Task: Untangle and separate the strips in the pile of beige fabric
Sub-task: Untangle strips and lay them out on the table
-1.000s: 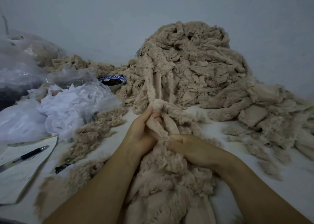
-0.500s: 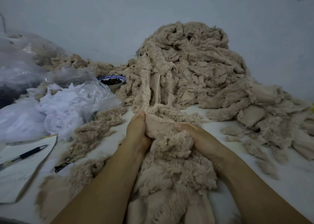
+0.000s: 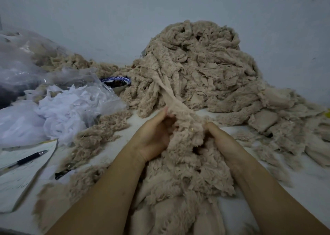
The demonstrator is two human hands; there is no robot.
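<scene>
- The pile of beige fabric (image 3: 205, 65) stood high against the wall at the far side of the white table (image 3: 307, 179), spreading lower to the right
- One taut strip (image 3: 167, 92) ran from the pile's front face down to the hands
- A loose bundle (image 3: 185, 156) of fuzzy beige strips lay between the two forearms and trailed toward the near edge
- The left hand (image 3: 153, 136) gripped the near end of the strip, with thumb and fingers curled round it at the bundle's top
- The right hand (image 3: 221, 140) gripped the bundle from the other side; its fingers curled into the fabric, the tips hidden
- A patterned bowl (image 3: 116, 83) with dark contents sat left of the pile, touching its edge
- Crumpled white material (image 3: 67, 113) under clear plastic lay at the left
- A pen (image 3: 28, 159) rested on paper (image 3: 17, 184) at the near left
</scene>
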